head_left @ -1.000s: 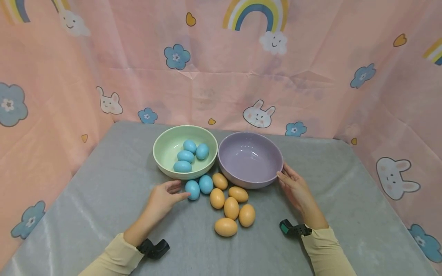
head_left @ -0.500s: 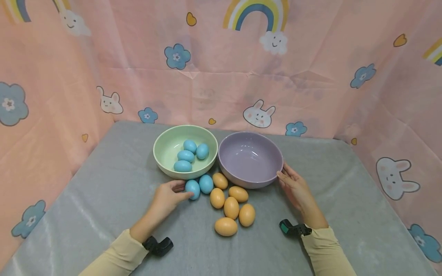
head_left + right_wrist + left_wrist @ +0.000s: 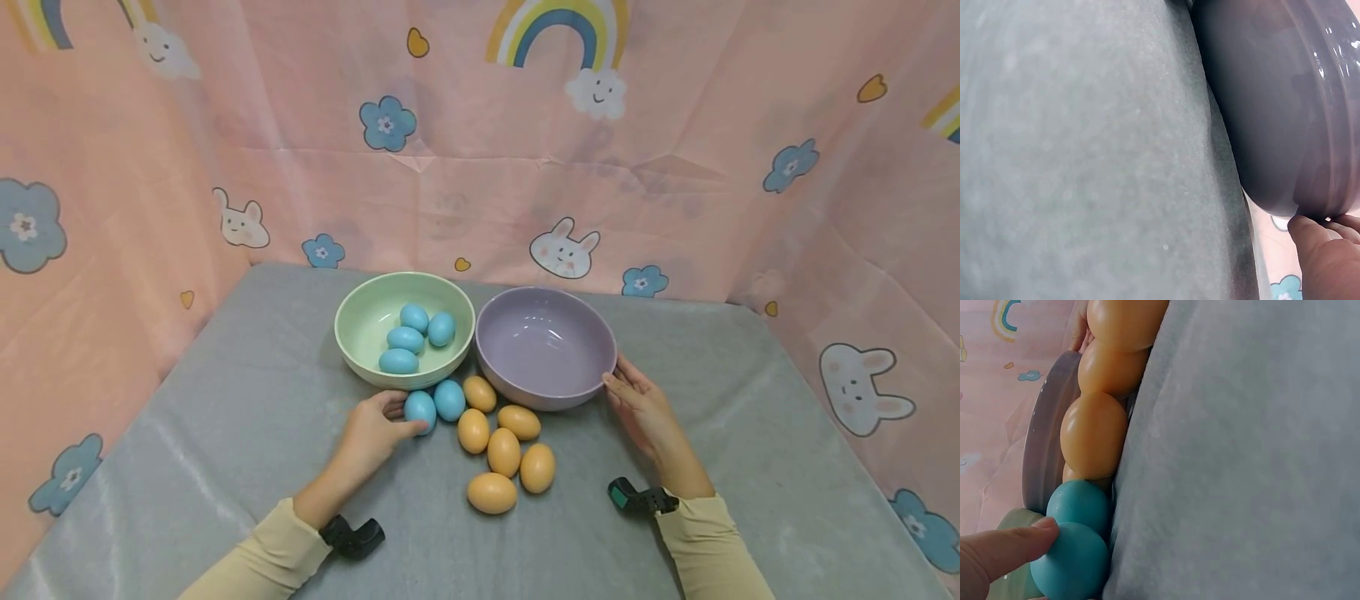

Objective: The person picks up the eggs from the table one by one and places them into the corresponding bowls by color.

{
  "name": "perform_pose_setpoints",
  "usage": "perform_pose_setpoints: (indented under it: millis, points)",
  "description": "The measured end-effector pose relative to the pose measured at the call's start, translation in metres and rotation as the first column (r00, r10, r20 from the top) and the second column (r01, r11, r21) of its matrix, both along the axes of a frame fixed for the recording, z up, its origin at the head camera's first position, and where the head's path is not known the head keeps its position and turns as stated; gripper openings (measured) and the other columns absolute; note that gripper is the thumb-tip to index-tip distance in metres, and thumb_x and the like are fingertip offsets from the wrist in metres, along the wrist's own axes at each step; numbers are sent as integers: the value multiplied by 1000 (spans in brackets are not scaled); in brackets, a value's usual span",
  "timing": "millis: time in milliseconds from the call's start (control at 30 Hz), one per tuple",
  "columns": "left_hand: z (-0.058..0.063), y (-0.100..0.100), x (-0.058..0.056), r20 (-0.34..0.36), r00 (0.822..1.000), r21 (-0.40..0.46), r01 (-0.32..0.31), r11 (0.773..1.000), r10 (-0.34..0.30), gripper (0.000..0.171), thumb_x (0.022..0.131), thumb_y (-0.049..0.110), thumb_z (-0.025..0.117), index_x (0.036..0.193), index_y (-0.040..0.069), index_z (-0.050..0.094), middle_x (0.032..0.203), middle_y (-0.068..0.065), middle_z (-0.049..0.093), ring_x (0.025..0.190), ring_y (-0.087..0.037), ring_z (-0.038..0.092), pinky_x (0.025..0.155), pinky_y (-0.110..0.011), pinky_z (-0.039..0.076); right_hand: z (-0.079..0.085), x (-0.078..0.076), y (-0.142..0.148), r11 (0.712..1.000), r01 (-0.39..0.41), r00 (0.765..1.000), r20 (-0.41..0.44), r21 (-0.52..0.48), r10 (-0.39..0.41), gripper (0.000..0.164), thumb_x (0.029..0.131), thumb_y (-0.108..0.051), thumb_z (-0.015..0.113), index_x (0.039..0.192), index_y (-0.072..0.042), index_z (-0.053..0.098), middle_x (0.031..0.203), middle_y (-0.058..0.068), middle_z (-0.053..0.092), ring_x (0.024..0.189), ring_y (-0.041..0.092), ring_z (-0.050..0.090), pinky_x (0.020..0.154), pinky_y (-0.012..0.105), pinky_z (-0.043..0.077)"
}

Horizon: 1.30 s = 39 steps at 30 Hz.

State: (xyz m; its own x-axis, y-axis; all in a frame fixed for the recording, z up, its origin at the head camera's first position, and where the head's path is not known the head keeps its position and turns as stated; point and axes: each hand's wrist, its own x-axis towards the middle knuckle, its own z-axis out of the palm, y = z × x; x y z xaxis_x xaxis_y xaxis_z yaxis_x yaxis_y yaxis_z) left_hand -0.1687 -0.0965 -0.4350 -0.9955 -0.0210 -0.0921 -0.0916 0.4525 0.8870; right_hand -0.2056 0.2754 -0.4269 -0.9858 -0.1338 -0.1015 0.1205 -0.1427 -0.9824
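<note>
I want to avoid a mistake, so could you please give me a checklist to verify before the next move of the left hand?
1. Left hand holding the nearest blue egg: ok.
2. Grip firm enough: cannot tell.
3. That egg well apart from the neighbouring blue egg: not ok, they sit close together.
4. Green bowl upright, with room beside its four blue eggs: ok.
5. Right hand on the purple bowl: ok, touching its edge.

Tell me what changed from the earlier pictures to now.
The left hand moved slightly right, and its thumb and fingers have closed around the leftmost loose blue egg. The right hand stayed on the purple bowl; the green bowl and the other eggs stayed put.
</note>
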Motion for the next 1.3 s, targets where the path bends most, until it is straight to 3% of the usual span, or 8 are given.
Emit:
perform_pose_setpoints:
  millis: [433,633,933,1100,1300]
  points:
    - [7,-2,6,50,999,35,2,999,-4,51,80,12,83,125,-4,64,120,-23,69,114,-36,66,88,-40,58,-1,0,1,1000,-5,1000,3,9,5,72,104,-9,49,158,0,2,168,11,-2,156,22,2,124,33,14]
    - [28,-4,13,70,996,78,50,996,-55,53,80,13,83,127,-2,64,125,-21,68,117,-34,66,93,-41,57,1,0,1,1000,-5,1000,-21,-16,5,72,104,-7,49,157,2,1,167,13,-4,155,24,0,124,30,15]
    - [64,-13,19,33,990,97,130,987,-134,52,80,19,84,127,5,66,125,-13,69,118,-27,65,92,-35,57,1,0,2,1000,-17,999,-33,1,17,73,103,-8,50,157,3,1,167,15,-4,155,25,0,122,26,20]
    - [82,-19,13,3,987,82,157,984,-158,58,82,24,82,132,5,62,131,-14,66,122,-29,63,95,-37,56,1,1,1,1000,-13,1000,-20,5,13,72,104,-8,49,157,2,2,168,13,-3,156,24,1,123,30,17]
    - [94,-28,-1,-17,992,109,130,986,-129,59,83,23,81,136,6,59,135,-15,64,126,-28,61,101,-40,53,1,1,0,1000,-8,1000,-11,-11,8,72,104,-7,49,157,3,1,168,13,-3,155,24,1,123,32,14]
